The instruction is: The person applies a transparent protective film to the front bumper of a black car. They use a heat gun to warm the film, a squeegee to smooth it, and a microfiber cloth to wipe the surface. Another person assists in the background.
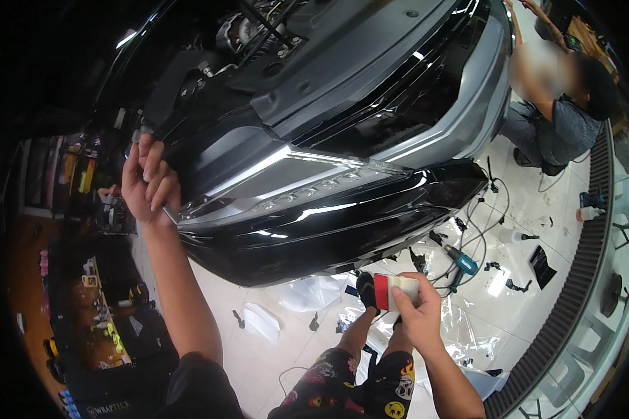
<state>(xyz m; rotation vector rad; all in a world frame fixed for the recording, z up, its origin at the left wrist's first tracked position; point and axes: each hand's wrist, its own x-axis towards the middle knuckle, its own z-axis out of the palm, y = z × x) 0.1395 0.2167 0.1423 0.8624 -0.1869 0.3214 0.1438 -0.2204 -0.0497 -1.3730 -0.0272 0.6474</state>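
My left hand (150,183) is raised at the front corner of a black car, fingers curled around a slim, silvery object, partly hidden, whose kind I cannot make out. Beside that hand runs the car's headlight (307,183), above the glossy black bumper (314,234). Lower down, in front of my legs, my right hand (421,313) pinches a flat squeegee (386,292), pale with a red edge, between thumb and fingers. The squeegee is held apart from the bumper.
Engine parts (248,35) show under the raised hood. A teal heat gun (463,261) and its cord lie on the tiled floor among black scraps and clear film (314,293). At right, a person (562,129) crouches near a dark floor grate (573,307). Tools hang at left.
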